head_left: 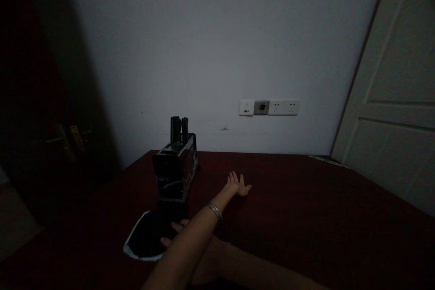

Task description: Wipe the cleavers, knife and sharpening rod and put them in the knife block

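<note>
Dimly lit room: a plain pale wall (204,54), against which a dark red-brown table (306,204) is set. Item: one flat black piece (147,235), edged in white along its near and left sides, material not to be told, laid on the table's left part. Right hand (177,226): reached leftward over the right edge of the black piece, visible fingers held apart, palm hidden by the left forearm (190,244); whether the piece is touched cannot be told. The right forearm (251,265) is crossed beneath the left. Left hand (238,186): stretched forward across the table, fingers fanned out, nothing held; contact with the tabletop cannot be told. At the left wrist, a silvery bracelet (215,211) is worn. Markings: pale streaks are seen on a glossy black box-shaped holder (169,176), too dim to be read. Container: the holder is stood just beyond the black piece; from its top two dark upright pieces (176,129) are raised side by side. Wall fittings: a white plate (246,108), a grey plate (257,111) and a white double socket (283,108) are mounted in a row. Flanking: a pale panelled door (401,77) is placed at right.
</note>
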Tool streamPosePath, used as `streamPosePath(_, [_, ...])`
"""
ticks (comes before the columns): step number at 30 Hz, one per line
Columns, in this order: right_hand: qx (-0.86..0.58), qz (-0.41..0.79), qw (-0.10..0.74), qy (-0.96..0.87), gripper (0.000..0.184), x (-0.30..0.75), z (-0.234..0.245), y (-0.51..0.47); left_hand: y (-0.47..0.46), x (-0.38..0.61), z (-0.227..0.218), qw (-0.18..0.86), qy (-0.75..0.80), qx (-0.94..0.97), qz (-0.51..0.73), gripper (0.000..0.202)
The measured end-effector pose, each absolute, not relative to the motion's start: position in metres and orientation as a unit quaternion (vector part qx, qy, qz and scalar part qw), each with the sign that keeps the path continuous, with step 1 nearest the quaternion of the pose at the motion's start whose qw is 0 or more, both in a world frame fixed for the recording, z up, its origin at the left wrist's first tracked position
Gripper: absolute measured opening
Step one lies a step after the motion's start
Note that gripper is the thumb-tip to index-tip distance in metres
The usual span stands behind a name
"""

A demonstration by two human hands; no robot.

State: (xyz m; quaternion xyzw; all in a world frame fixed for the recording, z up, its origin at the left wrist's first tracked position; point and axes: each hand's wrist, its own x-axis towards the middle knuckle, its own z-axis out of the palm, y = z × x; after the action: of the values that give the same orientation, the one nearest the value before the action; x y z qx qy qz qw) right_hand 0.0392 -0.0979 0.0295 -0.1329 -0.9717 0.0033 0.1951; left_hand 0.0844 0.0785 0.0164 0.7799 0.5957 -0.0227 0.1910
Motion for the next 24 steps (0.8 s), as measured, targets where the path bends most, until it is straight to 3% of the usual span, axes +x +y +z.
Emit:
streamPosePath(3, [-0.105,0.031,0.231,-0.967,0.056,0.057,0.029,-0.101,0.079,0.084,0.015,0.187,0.594,0.782,-0.021,0.082])
streamPosePath(8, [-0.062,0.052,0.258,-0.963,0.028,0.119,0.024,-0.092,0.075,0.082,0.014,0.162,0.589,0.791,-0.009,0.079])
streamPosePath(12, [-0.274,0.023,0.327,-0.904,0.025,0.184,0.032,-0.055,0.067,0.080,0.007,0.114,0.580,0.805,0.036,0.076])
streamPosePath(17, [-0.595,-0.027,0.252,-0.763,0.039,0.238,0.030,0.004,0.059,0.078,0.002,0.047,0.579,0.808,0.100,0.070])
streamPosePath(24, [-0.666,-0.023,0.205,-0.716,0.045,0.248,0.006,0.026,0.060,0.079,0.003,0.017,0.586,0.803,0.110,0.063])
